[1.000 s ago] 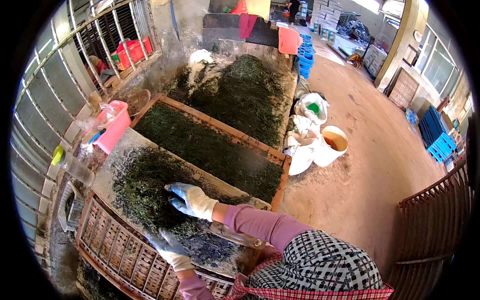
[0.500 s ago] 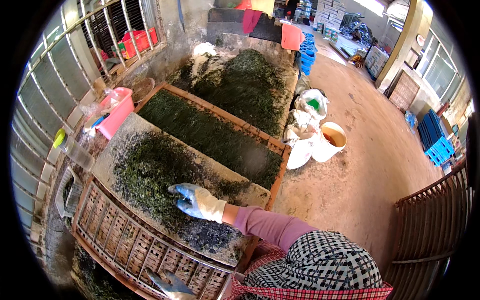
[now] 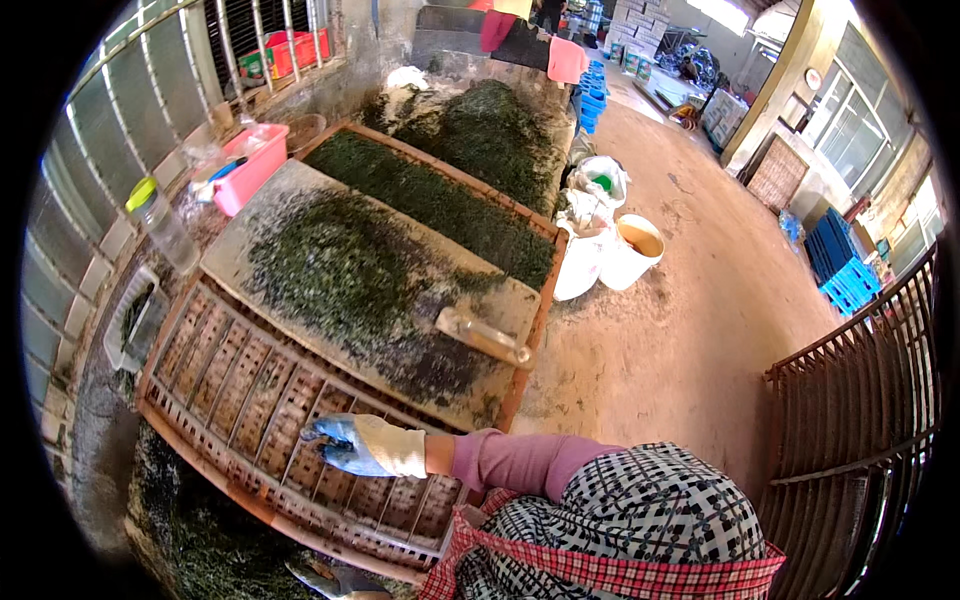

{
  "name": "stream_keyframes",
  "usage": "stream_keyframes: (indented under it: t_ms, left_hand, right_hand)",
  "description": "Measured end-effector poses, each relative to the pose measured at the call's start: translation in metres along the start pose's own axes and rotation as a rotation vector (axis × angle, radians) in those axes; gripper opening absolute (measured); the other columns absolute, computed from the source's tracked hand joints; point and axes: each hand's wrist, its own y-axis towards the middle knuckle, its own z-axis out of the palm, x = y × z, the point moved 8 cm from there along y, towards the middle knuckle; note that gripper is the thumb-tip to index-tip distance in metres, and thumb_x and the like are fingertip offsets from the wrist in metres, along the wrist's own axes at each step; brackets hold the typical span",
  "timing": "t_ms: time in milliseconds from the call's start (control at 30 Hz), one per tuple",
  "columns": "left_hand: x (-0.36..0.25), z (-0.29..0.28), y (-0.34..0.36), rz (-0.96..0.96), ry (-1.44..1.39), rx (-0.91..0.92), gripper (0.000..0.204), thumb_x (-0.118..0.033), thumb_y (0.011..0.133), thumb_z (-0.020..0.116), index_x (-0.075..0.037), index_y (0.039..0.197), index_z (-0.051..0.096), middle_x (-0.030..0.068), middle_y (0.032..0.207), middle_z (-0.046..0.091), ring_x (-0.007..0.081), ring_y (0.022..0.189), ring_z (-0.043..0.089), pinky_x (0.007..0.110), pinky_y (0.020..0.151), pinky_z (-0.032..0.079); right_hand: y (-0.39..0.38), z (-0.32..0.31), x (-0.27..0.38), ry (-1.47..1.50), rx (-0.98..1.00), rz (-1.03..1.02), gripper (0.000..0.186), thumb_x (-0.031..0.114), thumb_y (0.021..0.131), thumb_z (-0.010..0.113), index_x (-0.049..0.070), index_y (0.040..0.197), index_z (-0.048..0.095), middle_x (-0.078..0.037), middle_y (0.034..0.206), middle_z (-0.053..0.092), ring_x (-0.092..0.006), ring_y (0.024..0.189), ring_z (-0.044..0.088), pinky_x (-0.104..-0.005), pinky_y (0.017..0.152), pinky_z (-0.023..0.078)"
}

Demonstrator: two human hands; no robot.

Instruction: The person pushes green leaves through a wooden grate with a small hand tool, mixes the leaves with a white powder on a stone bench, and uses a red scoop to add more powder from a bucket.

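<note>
My right hand (image 3: 365, 446), in a blue-and-white work glove, is over the slatted woven tray (image 3: 250, 385). Its fingers are curled together, with dark bits at the tips; what they hold I cannot make out. At the lower edge my left hand (image 3: 338, 582), also gloved, shows only in part, fingers stretched out near dark green matter (image 3: 200, 535). Beyond the tray lies a pale board (image 3: 225, 262) bearing a heap of dark green, leafy-looking bits (image 3: 325, 270). On the board's right end is a blurred pale block with a stick-like part (image 3: 485, 337).
Behind the board is a wooden-framed tray (image 3: 548, 236) of green matter, then a larger heap (image 3: 490, 120). A pink basin (image 3: 255, 170), a clear bottle (image 3: 165, 230) and a white basket (image 3: 118, 335) stand left. White sacks (image 3: 580, 265) and a bucket (image 3: 632, 265) stand right.
My right hand has left the heap on the board and come nearer, over the slatted tray. My left hand sits lower in view. The pale block now shows on the board.
</note>
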Motion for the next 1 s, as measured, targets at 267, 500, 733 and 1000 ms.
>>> stream_keyframes:
  t_ms: [267, 500, 733, 1000]
  left_hand:
    - [-0.107, -0.103, -0.033, 0.303, 0.624, -0.404, 0.061, -0.009, 0.094, 0.046, -0.007, 0.153, 0.030, 0.0139, 0.158, 0.025, 0.0328, 0.142, 0.029, 0.050, 0.114, 0.030]
    - [-0.127, -0.166, -0.033, 0.443, 1.100, -0.482, 0.068, 0.007, 0.085, 0.056, 0.001, 0.149, 0.033, 0.0180, 0.153, 0.038, 0.0269, 0.143, 0.033, 0.035, 0.118, 0.025]
    - [-0.104, -0.237, -0.099, 0.372, 0.817, -0.729, 0.062, 0.002, 0.084, 0.057, 0.001, 0.144, 0.041, 0.0214, 0.151, 0.039, 0.0345, 0.141, 0.037, 0.040, 0.117, 0.031]
    - [-0.126, -0.244, -0.133, 0.106, 0.598, -0.886, 0.059, 0.008, 0.090, 0.048, 0.004, 0.147, 0.034, 0.0181, 0.152, 0.038, 0.0284, 0.142, 0.034, 0.036, 0.118, 0.025]
  right_hand:
    - [-0.002, 0.132, 0.045, -0.068, 0.375, 0.262, 0.055, 0.022, 0.092, 0.063, 0.004, 0.141, 0.045, -0.017, 0.136, 0.055, -0.0337, 0.115, 0.060, -0.0439, 0.098, 0.051]
    - [0.013, 0.241, 0.035, 0.270, 0.380, 0.200, 0.045, 0.000, 0.092, 0.056, 0.006, 0.136, 0.054, -0.002, 0.108, 0.066, -0.0065, 0.083, 0.055, -0.0232, 0.075, 0.049]
    - [0.063, 0.355, 0.050, 0.217, 0.609, 0.202, 0.054, 0.010, 0.085, 0.073, 0.014, 0.135, 0.054, -0.013, 0.145, 0.047, -0.0239, 0.131, 0.047, -0.0378, 0.110, 0.042]
    - [0.183, 0.448, 0.025, -0.536, 0.413, -0.126, 0.093, 0.035, 0.068, 0.088, 0.030, 0.146, 0.037, -0.020, 0.159, 0.018, -0.0402, 0.145, 0.022, -0.0438, 0.118, 0.030]
